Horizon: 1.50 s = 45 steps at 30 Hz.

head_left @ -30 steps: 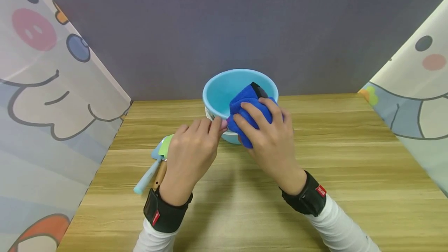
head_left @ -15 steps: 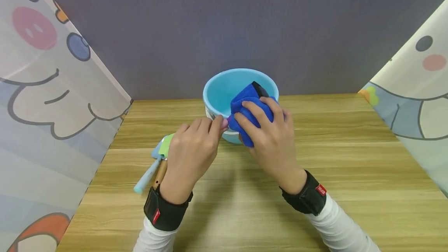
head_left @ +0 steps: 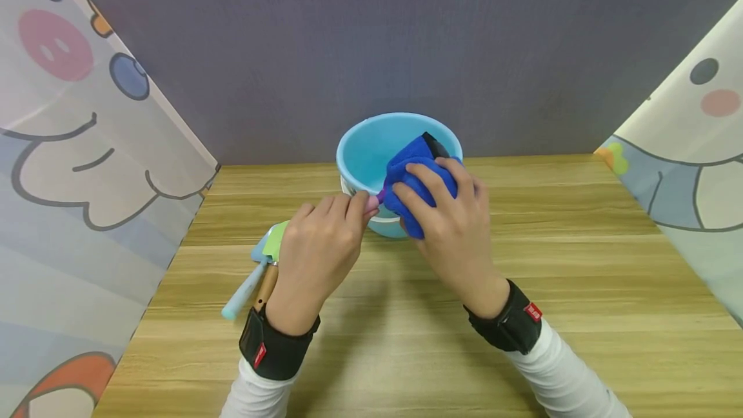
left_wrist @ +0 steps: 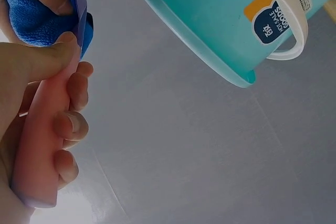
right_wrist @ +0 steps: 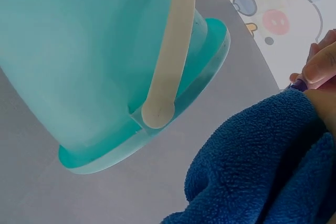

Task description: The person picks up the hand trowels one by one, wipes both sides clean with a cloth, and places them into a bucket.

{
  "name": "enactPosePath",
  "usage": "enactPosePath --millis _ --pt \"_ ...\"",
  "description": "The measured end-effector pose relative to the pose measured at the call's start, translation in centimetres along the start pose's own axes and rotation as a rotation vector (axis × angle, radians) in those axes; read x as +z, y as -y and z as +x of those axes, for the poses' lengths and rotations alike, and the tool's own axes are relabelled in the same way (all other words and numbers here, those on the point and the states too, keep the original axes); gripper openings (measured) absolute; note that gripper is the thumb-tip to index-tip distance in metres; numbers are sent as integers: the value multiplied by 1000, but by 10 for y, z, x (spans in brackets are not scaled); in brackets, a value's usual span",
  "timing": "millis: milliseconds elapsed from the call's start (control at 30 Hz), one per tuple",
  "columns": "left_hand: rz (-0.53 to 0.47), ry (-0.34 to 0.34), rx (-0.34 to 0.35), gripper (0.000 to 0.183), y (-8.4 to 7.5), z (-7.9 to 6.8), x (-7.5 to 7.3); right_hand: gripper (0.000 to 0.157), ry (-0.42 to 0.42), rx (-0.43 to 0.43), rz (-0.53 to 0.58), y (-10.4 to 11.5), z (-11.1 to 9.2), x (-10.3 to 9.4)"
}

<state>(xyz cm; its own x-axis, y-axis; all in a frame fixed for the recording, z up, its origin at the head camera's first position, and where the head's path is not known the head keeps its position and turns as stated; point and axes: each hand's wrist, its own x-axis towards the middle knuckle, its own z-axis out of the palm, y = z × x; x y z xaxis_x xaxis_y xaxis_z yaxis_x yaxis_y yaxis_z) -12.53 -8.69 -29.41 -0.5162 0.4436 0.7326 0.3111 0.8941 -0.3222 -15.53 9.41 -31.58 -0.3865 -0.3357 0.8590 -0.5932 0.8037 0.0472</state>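
My left hand (head_left: pixel 322 244) grips the pink handle (left_wrist: pixel 42 140) of a tool, its thumb pressed along the top. A purple part (left_wrist: pixel 80 3) extends from the handle into a blue towel (head_left: pixel 413 153). My right hand (head_left: pixel 455 231) holds the folded towel around that part, fingers curled over it. The tool's head is hidden by the cloth, so I cannot tell its kind. A black patch (head_left: pixel 435 144) shows at the towel's far corner. Both hands are raised in front of a light-blue bucket (head_left: pixel 399 116), overlapping its near side in the head view.
The bucket stands at the back of the wooden table (head_left: pixel 580 263) by a grey wall (head_left: pixel 371 31), with a white carrying handle (right_wrist: pixel 173 51). Left of my left hand lie a light-blue tool (head_left: pixel 244 292) and a green-headed tool (head_left: pixel 274 242) with a wooden handle.
The right hand and towel have shifted slightly right and away from me, and more of the purple part shows between the hands. The left hand keeps its grip in nearly the same place.
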Motion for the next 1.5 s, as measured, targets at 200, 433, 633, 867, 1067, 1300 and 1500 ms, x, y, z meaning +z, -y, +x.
enactPosePath --millis 200,433,633,867,1067,1300,1500 --pt "2 4 1 31 1 0 1 34 9 15 -5 -4 0 -1" --pt "3 5 1 31 3 -1 -1 32 -4 27 -4 -6 1 0" --pt "5 -5 -1 29 3 -1 -3 30 -9 29 -13 -8 1 -1" --pt "-6 -22 -6 29 3 0 -4 30 -33 38 -13 -9 2 -1" --pt "-12 -27 -11 29 3 -1 -4 31 -38 54 -4 -12 2 -1" --pt "-13 -32 -12 30 4 -1 -4 36 -25 73 0 -15 1 -3" --pt "-7 -22 -11 31 4 -1 -5 36 -11 83 1 -16 0 -4"
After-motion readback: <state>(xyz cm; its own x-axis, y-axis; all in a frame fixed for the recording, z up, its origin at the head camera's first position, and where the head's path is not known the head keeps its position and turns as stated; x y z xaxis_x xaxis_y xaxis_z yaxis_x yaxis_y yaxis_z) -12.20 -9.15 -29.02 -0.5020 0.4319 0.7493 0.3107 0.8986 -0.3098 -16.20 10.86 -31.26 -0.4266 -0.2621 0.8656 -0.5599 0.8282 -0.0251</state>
